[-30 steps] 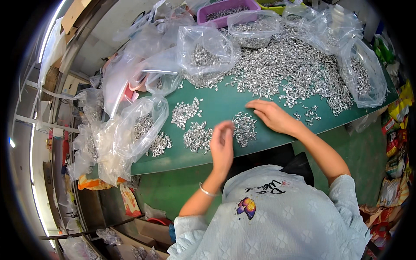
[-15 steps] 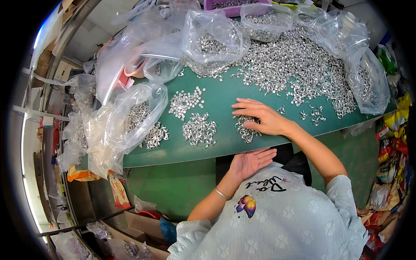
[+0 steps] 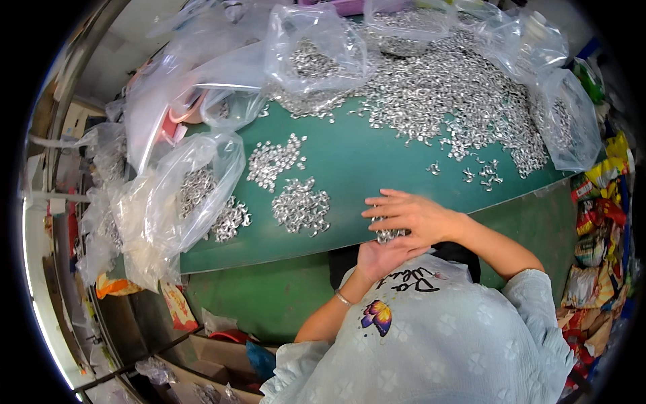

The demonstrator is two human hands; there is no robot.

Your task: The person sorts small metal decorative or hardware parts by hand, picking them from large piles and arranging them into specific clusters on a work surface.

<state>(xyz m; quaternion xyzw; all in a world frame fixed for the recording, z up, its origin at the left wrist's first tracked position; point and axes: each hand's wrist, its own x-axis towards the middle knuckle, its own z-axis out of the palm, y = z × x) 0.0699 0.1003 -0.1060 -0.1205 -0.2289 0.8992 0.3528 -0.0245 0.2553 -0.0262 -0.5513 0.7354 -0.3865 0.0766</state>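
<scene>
Half a second ago our right hand (image 3: 410,217) lay farther up the green bench (image 3: 377,161) with its fingers over a small cluster of silver metal pieces (image 3: 387,235), and our left hand waited below the edge, palm up. Now the right hand has drawn back to the near edge of the bench, fingers spread flat and palm down, its grip released, with the cluster pulled along under it so that the pieces sit right at the lip. Our left hand (image 3: 380,259) has come up to meet them: it is cupped open just under the edge, touching or almost touching the right hand, and holds nothing that we can make out yet. We judge that the sweep is at its handover point, the pieces about to leave the bench for the waiting palm.

A second ago both hands were up on the bench among the little heaps; the left one has since dropped away.

Two sorted heaps (image 3: 301,205) lie apart to the left of our hands, with a third heap (image 3: 272,160) beyond them. A clear plastic bag (image 3: 192,192) partly filled with pieces slumps at the left end of the bench. The big loose pile (image 3: 457,94) covers the far side, ringed by more open bags (image 3: 313,54).
</scene>
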